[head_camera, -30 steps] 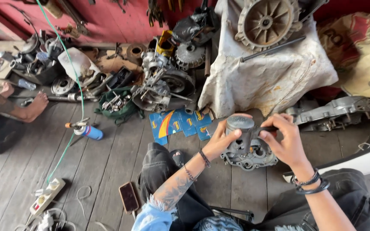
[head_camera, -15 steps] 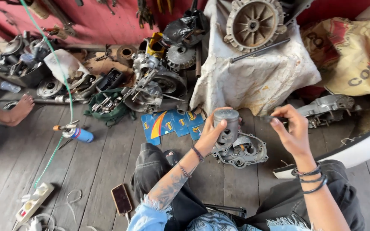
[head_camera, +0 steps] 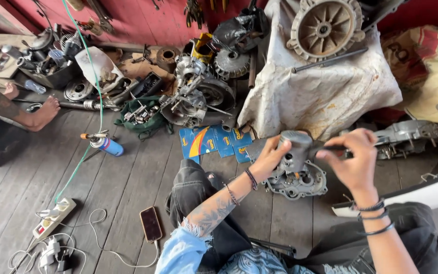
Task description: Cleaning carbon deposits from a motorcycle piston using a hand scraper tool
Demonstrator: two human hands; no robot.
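Grey metal cylinder (head_camera: pixel 294 147), dull silver engine casing (head_camera: pixel 296 178) under it. Floor planks (head_camera: pixel 77 187) weathered grey-brown. Wall (head_camera: pixel 138 18) red. Cloth cover (head_camera: pixel 320 96) off-white with rusty stains. Sack (head_camera: pixel 434 76) tan with dark print. Flat packets (head_camera: pixel 213 142) blue, one with a rainbow stripe. Canister (head_camera: pixel 108 145) blue with orange top. Hose (head_camera: pixel 89 76) green. Bag (head_camera: pixel 145 119) dark green. Phone (head_camera: pixel 151 224) black, white cable. Power strip (head_camera: pixel 54 218) cream. Left hand (head_camera: pixel 269 158) wears dark beaded bracelets, forearm tattooed grey; right hand (head_camera: pixel 356 160) has black wristbands. Sleeve (head_camera: pixel 181 251) light blue denim, frayed. Trousers (head_camera: pixel 198 198) black.
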